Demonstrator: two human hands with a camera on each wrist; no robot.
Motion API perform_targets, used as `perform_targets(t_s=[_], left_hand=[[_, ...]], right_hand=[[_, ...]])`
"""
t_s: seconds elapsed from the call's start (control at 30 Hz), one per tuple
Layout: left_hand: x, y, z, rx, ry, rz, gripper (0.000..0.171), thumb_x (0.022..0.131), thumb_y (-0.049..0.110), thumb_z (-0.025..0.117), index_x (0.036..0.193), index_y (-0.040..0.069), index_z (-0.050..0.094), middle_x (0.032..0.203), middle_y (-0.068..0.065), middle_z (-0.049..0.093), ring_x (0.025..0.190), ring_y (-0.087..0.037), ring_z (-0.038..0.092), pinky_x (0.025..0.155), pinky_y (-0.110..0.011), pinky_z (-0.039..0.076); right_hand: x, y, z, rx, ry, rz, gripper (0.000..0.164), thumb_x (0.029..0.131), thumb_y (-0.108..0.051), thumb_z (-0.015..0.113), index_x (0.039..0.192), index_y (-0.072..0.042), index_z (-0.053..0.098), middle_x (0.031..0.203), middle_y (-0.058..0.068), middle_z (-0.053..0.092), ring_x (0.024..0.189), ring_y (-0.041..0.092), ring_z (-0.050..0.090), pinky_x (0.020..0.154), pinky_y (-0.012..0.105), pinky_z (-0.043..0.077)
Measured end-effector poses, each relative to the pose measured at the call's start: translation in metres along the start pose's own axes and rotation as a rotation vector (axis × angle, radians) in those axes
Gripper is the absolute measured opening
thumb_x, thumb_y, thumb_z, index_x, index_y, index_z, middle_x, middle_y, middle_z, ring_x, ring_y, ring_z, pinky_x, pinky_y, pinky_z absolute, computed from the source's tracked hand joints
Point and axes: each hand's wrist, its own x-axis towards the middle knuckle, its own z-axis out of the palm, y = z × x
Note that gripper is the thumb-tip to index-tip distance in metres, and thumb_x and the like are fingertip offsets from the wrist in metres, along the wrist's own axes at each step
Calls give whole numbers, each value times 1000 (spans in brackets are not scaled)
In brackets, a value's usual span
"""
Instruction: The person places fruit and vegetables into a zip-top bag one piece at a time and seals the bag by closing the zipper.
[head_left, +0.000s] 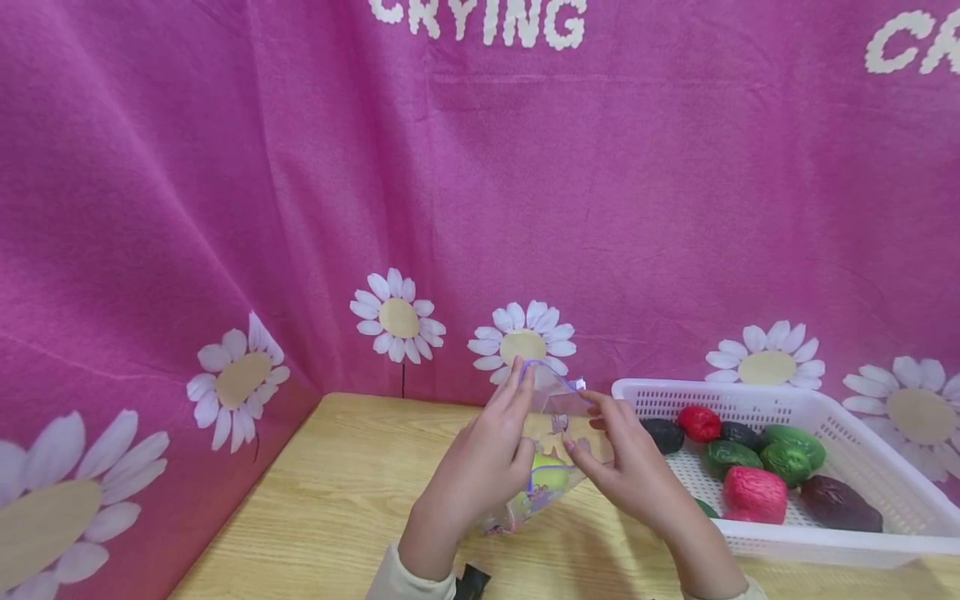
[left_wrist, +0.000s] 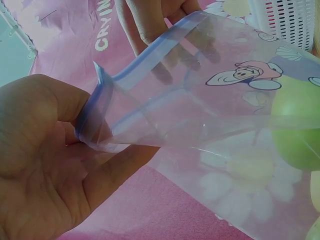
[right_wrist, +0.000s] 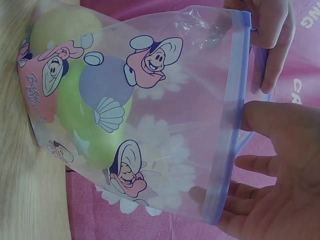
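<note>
A clear zip bag [head_left: 517, 508] with a blue-purple zip edge and cartoon prints stands upright between the two hands, its mouth spread. Inside it sits a yellow-green fruit [right_wrist: 92, 130], and a paler round fruit [right_wrist: 67, 30] shows near the bottom in the right wrist view. My left hand [head_left: 480, 450] holds the left side of the mouth, fingers at the zip edge and thumb [left_wrist: 120, 175] against the plastic. With my right hand [head_left: 630, 458] I grip the other side of the zip edge; its fingertips [right_wrist: 197, 194] show through the film.
A white perforated basket [head_left: 832, 546] to the right holds red, green and dark fruits or vegetables, among them a pink-red one [head_left: 753, 493]. A small black object [head_left: 471, 581] lies by the left wrist. Behind the wooden table [head_left: 337, 500] hangs a pink daisy-print cloth [head_left: 600, 208].
</note>
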Motion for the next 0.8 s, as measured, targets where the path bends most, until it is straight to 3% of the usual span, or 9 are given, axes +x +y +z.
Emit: perform_targets(t_s=[0.17,0.3,0.43,0.47,0.6,0.67,0.7,0.73,0.8], left_hand=[[-1,0,-1,-10,-1,-7,74,94,3,55,161,5,24,170,-5,8,49,-5,25,43,-17,32],[-2,0,-2,-42,21,5,74,94,2,54,161,4,24,170,-4,7,56,-6,35,44,-17,34],[-1,0,-5,-116,46,16,75,93,-1,53,161,4,22,170,-4,5,55,-3,31,46,-16,34],[-1,0,-5,-133,50,14,75,93,-2,52,161,4,21,169,-4,4,51,-3,23,47,-16,33],[-1,0,-6,-165,60,0,75,93,-4,52,161,4,21,169,-4,3,50,-2,22,47,-16,33],[-1,1,-5,-158,54,5,75,93,-3,52,161,4,21,169,-4,4,64,-2,48,52,-17,38],[-1,2,-4,-143,48,11,74,93,-2,52,161,4,21,169,-5,5,83,-6,60,61,-18,47],[-1,3,-2,-119,45,22,74,94,-1,52,161,4,22,169,-5,6,108,-12,62,74,-21,53],[-1,6,2,-37,36,58,74,93,2,54,160,0,23,169,-8,9,147,-22,36,103,-33,49]], right_hand=[[0,-1,0,-4,-11,-14,56,88,-14,76,137,-1,53,120,18,60,107,33,64,84,47,57],[2,-1,-1,-6,46,-24,48,86,-9,77,129,0,59,112,17,60,100,26,63,78,41,58],[3,-2,-4,-62,126,35,28,84,-7,76,111,-4,68,102,15,57,90,24,56,73,35,52],[3,-2,-6,-86,130,56,23,84,-7,76,106,-5,70,101,15,56,91,25,55,74,37,49],[1,-1,-12,-138,62,121,13,86,-11,73,97,-5,76,97,11,62,89,27,57,78,43,47],[1,0,-14,-122,14,139,14,88,-11,72,99,-4,78,94,6,66,82,21,59,74,38,50],[1,0,-15,-97,-4,136,15,90,-10,71,101,-3,78,94,5,68,79,17,60,71,35,52],[1,-1,-15,-70,-19,124,17,91,-9,70,104,-2,78,94,4,70,75,15,62,69,33,54],[1,-4,-15,-7,-42,101,20,93,-8,69,109,-1,77,101,6,72,78,13,66,70,30,57]])
